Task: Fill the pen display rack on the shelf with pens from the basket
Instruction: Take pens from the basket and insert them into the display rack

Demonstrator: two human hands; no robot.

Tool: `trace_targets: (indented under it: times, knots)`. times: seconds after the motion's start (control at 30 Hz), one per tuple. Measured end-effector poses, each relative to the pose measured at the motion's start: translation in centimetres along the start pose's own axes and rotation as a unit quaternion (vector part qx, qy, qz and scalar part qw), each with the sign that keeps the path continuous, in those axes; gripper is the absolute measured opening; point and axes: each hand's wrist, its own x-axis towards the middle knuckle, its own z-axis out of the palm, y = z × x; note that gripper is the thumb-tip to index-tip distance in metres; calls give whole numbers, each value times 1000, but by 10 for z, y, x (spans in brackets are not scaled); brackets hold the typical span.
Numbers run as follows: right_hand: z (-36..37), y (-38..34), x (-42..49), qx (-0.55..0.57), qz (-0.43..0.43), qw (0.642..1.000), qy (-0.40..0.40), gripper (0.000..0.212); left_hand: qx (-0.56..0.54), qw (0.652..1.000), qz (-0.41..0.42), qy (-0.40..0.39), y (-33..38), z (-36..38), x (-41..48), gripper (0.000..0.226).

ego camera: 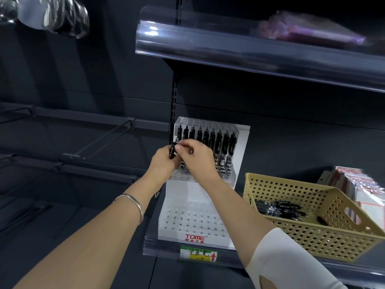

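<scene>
A white stepped pen display rack [193,217] marked TOME stands on the shelf. Its top tier holds a row of several black pens [211,138]; the lower tiers show open holes. Both hands meet in front of the rack's upper left part. My left hand [161,161] grips a black pen [172,151], held upright. My right hand [194,156] pinches the top end of that same pen with fingertips. To the right, a tan perforated basket [291,232] holds several black pens [279,209].
A clear-fronted upper shelf [250,51] overhangs the rack. Packaged goods [360,188] stand behind the basket at the far right. Bare metal hooks [100,140] jut out on the left. A price label [199,254] sits on the shelf edge.
</scene>
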Motion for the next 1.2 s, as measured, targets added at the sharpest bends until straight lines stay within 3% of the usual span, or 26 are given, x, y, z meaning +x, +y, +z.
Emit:
trace_targets:
  times: [0.2, 0.47, 0.6, 0.77, 0.93, 1.07, 1.2]
  knots:
    - [-6, -7, 0, 128, 39, 990, -48, 16, -22, 999, -8, -34, 4, -1, -4, 16]
    - [-17, -11, 7, 100, 18, 995, 16, 15, -64, 997, 37, -24, 2, -6, -8, 21]
    - [-25, -13, 10, 138, 50, 988, 47, 17, -66, 996, 56, 11, -4, -11, -8, 10]
    - [-14, -8, 9, 90, 60, 994, 27, 17, -56, 995, 65, 57, -7, -9, -6, 16]
    - [-10, -5, 5, 58, 70, 996, 21, 24, -19, 995, 74, 57, -5, -7, -6, 6]
    - [-14, -6, 5, 31, 61, 997, 23, 28, 4, 995, 87, 56, -6, -11, -7, 10]
    - [-23, -11, 11, -5, 33, 997, 76, 24, -12, 993, 80, 89, -3, -15, -6, 20]
